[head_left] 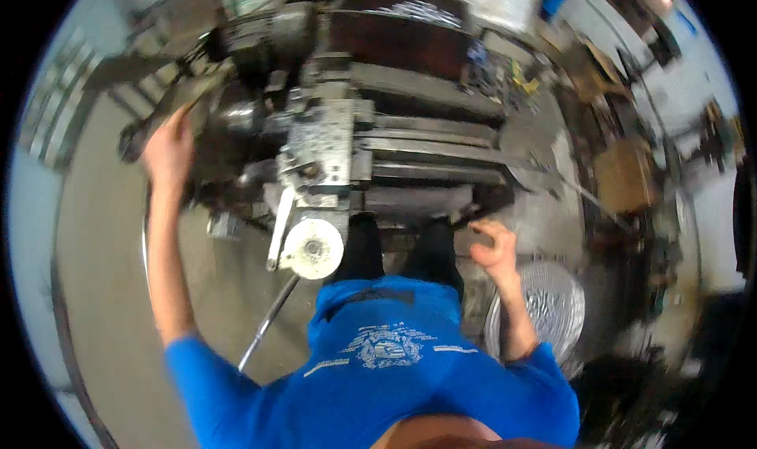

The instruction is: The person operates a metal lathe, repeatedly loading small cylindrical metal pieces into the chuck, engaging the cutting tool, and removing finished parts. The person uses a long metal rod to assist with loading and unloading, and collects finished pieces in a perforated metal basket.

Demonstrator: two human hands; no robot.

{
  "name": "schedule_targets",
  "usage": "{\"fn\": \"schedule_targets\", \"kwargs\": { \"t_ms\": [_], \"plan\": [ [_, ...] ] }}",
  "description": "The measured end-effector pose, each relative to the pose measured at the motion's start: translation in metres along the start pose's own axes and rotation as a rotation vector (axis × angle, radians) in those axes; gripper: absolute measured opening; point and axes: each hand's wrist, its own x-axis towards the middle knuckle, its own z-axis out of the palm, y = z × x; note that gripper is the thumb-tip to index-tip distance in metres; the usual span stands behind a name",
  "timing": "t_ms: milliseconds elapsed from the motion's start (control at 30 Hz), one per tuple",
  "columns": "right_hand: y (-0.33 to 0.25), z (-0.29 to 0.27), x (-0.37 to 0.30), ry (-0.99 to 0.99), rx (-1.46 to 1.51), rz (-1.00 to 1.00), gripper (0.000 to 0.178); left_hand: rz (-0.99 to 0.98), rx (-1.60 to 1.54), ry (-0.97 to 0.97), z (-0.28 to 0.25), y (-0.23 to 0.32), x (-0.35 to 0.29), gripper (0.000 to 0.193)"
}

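Note:
My left hand (168,153) is at the left end of a metal lathe, its fingers curled beside the dark headstock (225,114). Blur hides what those fingers close around; a thin yellowish edge shows just above the thumb. My right hand (495,252) hovers in front of the lathe's right part, thumb and forefinger curved with a gap between them and nothing visible inside. Between my arms sits the lathe carriage (327,134), with a pale lever (281,228) and a round cream handwheel (314,249) on its near side.
A round tub (572,307) with shiny small metal pieces stands beside my right forearm. Behind the bed rails (434,143) is a dark red tray (386,39) holding more metal bits. Cardboard boxes (625,175) line the right side. A metal rod (268,323) slants below the handwheel.

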Motion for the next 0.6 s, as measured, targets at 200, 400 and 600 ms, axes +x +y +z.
{"fn": "schedule_targets", "kwargs": {
  "t_ms": [200,400,600],
  "plan": [
    [0.073,-0.074,-0.049,0.178,-0.222,0.373,0.041,-0.07,-0.123,-0.361,-0.004,-0.066,-0.011,0.043],
    [0.168,-0.139,-0.165,0.15,-0.584,0.968,0.026,0.021,-0.295,-0.399,0.022,-0.088,0.005,0.047],
    [0.177,-0.111,-0.187,-0.181,-0.544,0.896,0.023,-0.025,-0.051,-0.252,-0.029,-0.071,-0.014,0.051]
  ]
}}
